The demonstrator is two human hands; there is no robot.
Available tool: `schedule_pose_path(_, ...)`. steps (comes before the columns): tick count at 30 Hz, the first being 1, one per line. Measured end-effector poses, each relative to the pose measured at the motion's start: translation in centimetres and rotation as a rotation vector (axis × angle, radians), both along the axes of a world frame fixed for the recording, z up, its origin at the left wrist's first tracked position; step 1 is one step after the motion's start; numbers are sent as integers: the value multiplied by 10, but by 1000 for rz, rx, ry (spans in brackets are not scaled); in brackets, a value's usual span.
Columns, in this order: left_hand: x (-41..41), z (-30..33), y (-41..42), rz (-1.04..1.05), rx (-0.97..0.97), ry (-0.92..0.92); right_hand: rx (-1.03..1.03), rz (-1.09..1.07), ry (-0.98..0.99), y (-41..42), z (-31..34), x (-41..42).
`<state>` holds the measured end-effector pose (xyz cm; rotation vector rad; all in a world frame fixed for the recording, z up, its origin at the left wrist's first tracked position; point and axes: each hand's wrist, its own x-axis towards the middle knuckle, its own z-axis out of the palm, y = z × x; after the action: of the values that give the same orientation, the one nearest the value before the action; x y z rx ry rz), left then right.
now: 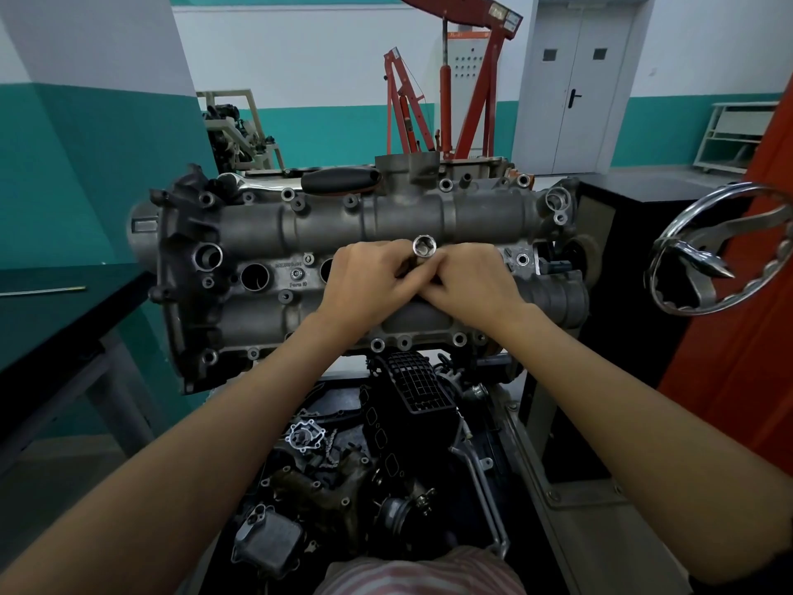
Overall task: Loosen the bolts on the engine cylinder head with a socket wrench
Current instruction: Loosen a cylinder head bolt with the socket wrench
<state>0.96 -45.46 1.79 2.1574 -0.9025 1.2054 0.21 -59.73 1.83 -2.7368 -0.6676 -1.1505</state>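
Socket (424, 246), open end upward, is pinched between left hand (370, 282) and right hand (475, 282) above the cylinder head (300, 225) centre, nearest bolt (297, 274) lying leftward.

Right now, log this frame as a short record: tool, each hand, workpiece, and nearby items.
tool: socket, open end facing up, sticking out between the two hands; the rest of the tool is hidden
left hand: fingers curled round the tool below the socket
right hand: fingers curled round the tool, touching the left hand
workpiece: engine cylinder head, lying across the view under both hands
nearby: black handle on the far edge of the head; chrome handwheel at right
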Motion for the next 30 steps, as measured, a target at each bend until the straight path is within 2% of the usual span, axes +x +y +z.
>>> schedule_pose_path(7, -5, 1, -1, -57, -16, -43, 62, 97, 23, 2, 1, -4)
schedule_pose_path(14, 0, 0, 0, -48, -47, 2, -54, -13, -9, 0, -1, 0)
schedule_pose_path(17, -2, 1, -1, -44, -30, -15, 3, 44, -43, 3, 1, -5)
schedule_pose_path(20, -4, 1, -1, -64, -17, -5, 42, 49, 6, 4, 1, -5)
schedule_pose_path(30, -1, 0, 0, -50, -26, 24, 11, -9, -10, 1, 0, -3)
